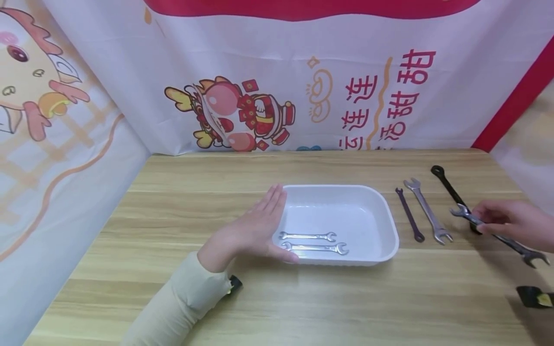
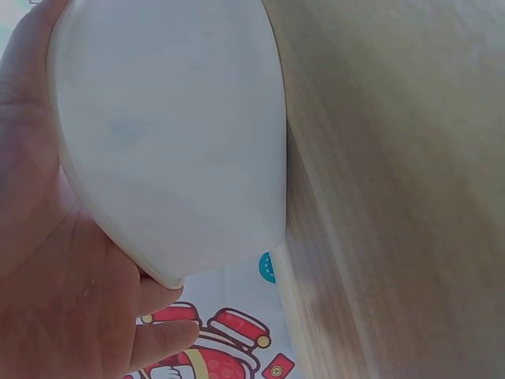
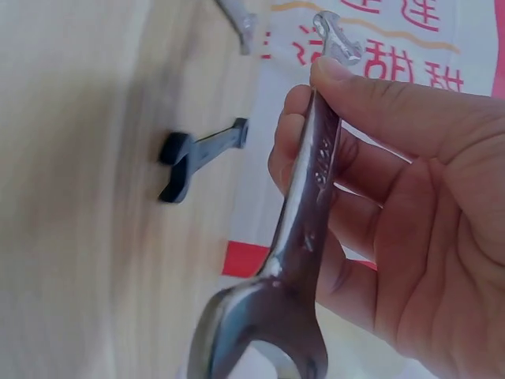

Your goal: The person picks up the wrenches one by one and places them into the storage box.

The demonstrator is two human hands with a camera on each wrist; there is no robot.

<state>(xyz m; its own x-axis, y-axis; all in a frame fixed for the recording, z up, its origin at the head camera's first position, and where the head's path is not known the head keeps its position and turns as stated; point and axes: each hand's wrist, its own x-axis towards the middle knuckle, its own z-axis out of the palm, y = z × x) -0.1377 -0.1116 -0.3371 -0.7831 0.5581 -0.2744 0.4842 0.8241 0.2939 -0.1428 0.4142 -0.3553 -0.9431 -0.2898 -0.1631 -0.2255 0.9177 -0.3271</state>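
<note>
My left hand (image 1: 255,230) rests against the left end of a white plastic tray (image 1: 391,230), fingers straight along the rim and thumb at the front edge. In the left wrist view the palm lies along the tray's rim. Two small silver open-ended wrenches, an upper one (image 1: 307,236) and a lower one (image 1: 316,248), lie side by side inside the tray. At the far right my right hand (image 1: 512,221) pinches a larger silver double open-ended wrench (image 3: 304,205) by its shaft, thumb against curled fingers. It overlaps a black wrench (image 1: 452,190) in the head view.
Between tray and right hand, a slim dark wrench (image 1: 409,216) and a silver open-ended wrench (image 1: 427,209) lie on the wooden table (image 1: 346,307). A printed cloth (image 1: 303,43) hangs behind the table's back edge.
</note>
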